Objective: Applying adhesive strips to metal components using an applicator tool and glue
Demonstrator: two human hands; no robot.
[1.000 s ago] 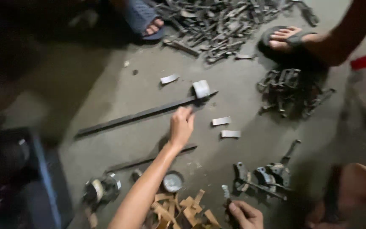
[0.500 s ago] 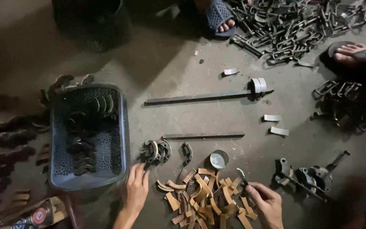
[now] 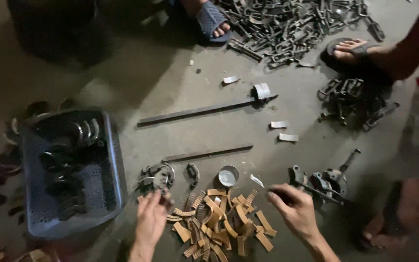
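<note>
My left hand [image 3: 151, 216] rests at the left edge of a heap of tan, curved lining strips [image 3: 221, 221] on the concrete floor, its fingertips touching a cluster of curved metal shoes [image 3: 157, 177]. My right hand [image 3: 294, 208] is closed around a thin tool with a pale blade tip [image 3: 258, 181], held over the right side of the heap. A small round tin [image 3: 228, 175] sits just beyond the strips.
A dark perforated basket [image 3: 104, 145] holding curved metal parts stands at left. Two long flat bars [image 3: 195, 111] [image 3: 208, 154] lie ahead. A metal assembly [image 3: 326, 182] sits at right. Piles of metal links [image 3: 292, 29] [image 3: 352, 99] and other people's sandalled feet [image 3: 350, 48] [image 3: 212, 22] lie beyond.
My left hand has drawn back from the long bar to the near pile. The view swung left, bringing the basket in, then settled. My right hand now holds a thin tool.
</note>
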